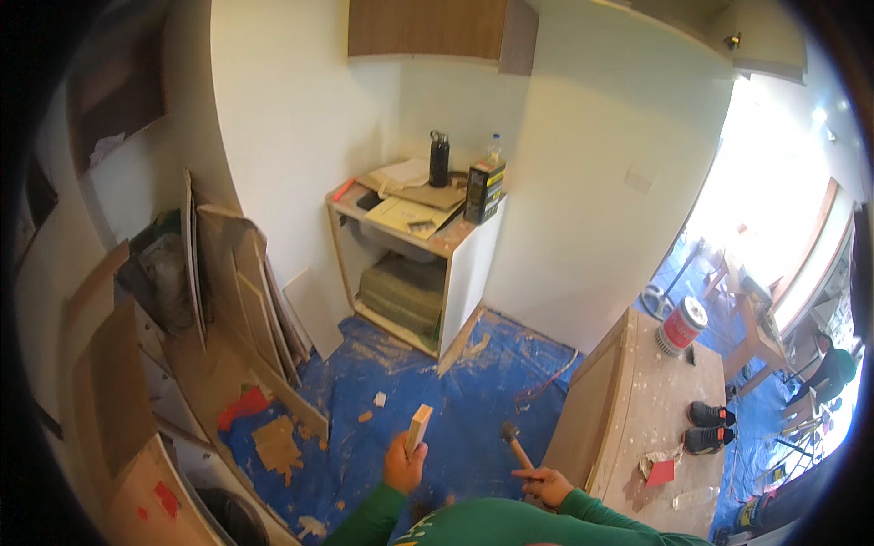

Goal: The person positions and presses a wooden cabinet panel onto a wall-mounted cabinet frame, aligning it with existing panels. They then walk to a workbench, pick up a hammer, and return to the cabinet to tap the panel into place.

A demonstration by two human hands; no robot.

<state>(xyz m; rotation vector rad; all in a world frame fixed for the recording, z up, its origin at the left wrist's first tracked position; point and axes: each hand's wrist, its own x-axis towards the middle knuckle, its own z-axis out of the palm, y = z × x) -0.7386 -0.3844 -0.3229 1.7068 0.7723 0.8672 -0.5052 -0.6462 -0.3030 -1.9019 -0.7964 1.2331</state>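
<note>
My left hand [401, 465] is closed round a short wooden block [419, 428], which points up and away from me. In my right hand [544, 487] is a hammer [516, 448], gripped by its wooden handle with the dark head up and tilted to the left. The hammer and the block are apart, with the blue floor sheet [464, 400] showing between them. Both forearms are in green sleeves. The lower part of the handle is hidden by my fingers.
A small cabinet [469, 287] ahead bears a black bottle [439, 159] and a dark tin [484, 190]. Boards [238, 273] lean at the left. On the wooden counter [637, 409] at the right are a red-and-white can [681, 326] and black shoes [708, 428]. Scraps lie on the sheet.
</note>
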